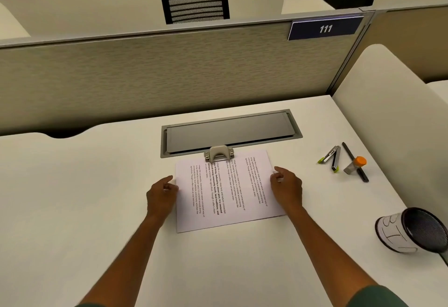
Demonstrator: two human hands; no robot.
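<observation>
Paper sheet [228,192]: laid flat on the table [72,185] at the centre of the frame, print turned sideways, far edge tucked under the hole punch [219,154].
Mesh cup [409,231]: tipped on its side at the lower right of the frame, well apart from the sheet.
Left grip [162,191]: fingers curled against the sheet's left edge; whether the edge is pinched or only touched cannot be told.
Right grip [287,183]: fingers curled over the right edge, which appears to be pinched.
Handling: judged light, thin and limp, easily creased or slid on the smooth table; best taken by both side edges and kept flat.
Punch position: set on the far edge, left of its middle.
Stapler [331,157]: lying open at the right of the frame, near a pen [349,152] and an orange-capped tube [355,165].
Hatch [230,132]: grey lid sunk in the table just beyond the punch.
</observation>
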